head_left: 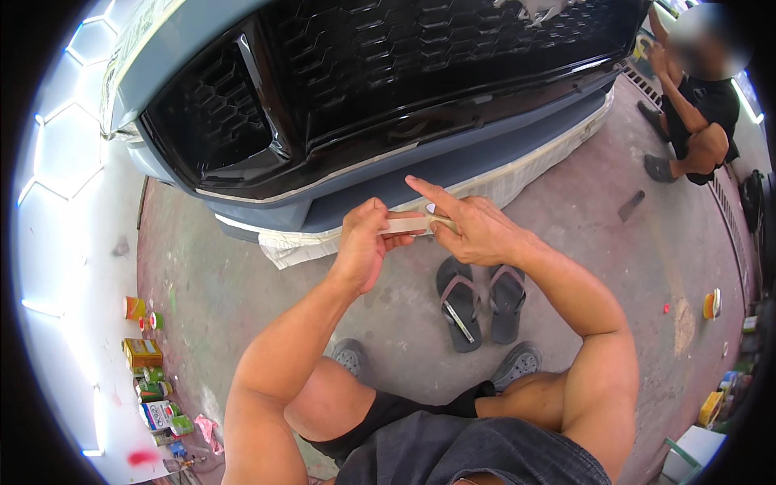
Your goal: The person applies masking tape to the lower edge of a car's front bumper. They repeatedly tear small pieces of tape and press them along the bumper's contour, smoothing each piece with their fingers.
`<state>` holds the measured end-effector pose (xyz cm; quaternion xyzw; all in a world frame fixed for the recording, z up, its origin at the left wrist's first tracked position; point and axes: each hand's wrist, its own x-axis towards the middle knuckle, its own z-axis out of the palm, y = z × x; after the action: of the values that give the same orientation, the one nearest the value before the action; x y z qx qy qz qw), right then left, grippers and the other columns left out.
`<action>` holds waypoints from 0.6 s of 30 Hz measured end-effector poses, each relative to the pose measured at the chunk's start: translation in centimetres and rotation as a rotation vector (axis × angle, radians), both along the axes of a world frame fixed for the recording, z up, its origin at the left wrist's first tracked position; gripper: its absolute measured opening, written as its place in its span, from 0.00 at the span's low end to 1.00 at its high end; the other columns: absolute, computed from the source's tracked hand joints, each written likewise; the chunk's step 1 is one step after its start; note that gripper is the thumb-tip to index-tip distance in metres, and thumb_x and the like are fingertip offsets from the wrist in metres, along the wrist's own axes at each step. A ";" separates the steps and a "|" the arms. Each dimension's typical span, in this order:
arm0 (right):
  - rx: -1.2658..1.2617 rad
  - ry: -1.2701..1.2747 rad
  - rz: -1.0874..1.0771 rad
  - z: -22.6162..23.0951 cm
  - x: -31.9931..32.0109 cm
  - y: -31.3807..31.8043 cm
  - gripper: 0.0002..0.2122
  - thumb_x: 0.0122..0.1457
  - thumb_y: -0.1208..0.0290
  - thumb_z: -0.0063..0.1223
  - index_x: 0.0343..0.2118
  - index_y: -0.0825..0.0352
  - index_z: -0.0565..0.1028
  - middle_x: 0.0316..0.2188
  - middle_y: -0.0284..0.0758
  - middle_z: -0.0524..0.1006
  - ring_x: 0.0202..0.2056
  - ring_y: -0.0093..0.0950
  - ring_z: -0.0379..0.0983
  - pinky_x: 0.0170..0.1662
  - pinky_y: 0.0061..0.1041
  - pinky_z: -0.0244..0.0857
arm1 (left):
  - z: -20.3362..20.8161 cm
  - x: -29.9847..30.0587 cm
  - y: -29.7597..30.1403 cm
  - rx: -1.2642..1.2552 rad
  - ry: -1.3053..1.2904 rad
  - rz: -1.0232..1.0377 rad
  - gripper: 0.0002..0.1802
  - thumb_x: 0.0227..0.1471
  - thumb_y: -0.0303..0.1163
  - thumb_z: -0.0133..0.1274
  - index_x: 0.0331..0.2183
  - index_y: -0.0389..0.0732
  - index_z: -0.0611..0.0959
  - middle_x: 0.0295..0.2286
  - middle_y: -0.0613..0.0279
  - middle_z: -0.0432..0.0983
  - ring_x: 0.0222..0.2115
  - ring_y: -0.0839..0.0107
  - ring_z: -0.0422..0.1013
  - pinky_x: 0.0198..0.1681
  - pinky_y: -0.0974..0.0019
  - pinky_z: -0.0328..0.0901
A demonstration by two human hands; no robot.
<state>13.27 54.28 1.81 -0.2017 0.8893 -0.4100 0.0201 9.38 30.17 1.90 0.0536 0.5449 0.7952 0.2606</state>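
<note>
A short pale strip of masking tape (404, 225) stretches between my hands, in front of the car's bumper. My left hand (361, 244) is closed on its left end, fingers bent behind it. My right hand (478, 230) pinches what looks like the tape roll (442, 217), mostly hidden by the fingers; its index finger points out toward the bumper. Just beyond stands the grey-blue front bumper (356, 198) with a glossy black grille (347, 73). Pale tape runs along the grille's lower edge, and whitish masking sheet (295, 249) wraps the bumper's bottom.
A pair of flip-flops (461, 311) lies on the concrete floor (582, 283) between my feet. Several paint cans (143, 353) line the wall at left. At the far right a person (702, 121) crouches by the bumper's end. More containers (711, 408) stand along the right edge.
</note>
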 end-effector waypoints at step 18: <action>-0.170 -0.080 -0.121 -1.3 -0.2 -1.6 0.21 0.67 0.69 0.57 0.63 0.65 0.80 0.24 0.45 0.85 0.28 0.47 0.84 0.36 0.41 0.75 | -0.8 2.3 2.2 -0.538 0.637 0.263 0.27 0.56 0.18 0.68 0.21 0.42 0.64 0.28 0.51 0.85 0.35 0.76 0.81 0.32 0.69 0.71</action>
<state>13.08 52.70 0.48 -0.1322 0.8604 -0.4920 0.0135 11.67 32.37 1.07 0.1565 0.7881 0.5950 -0.0194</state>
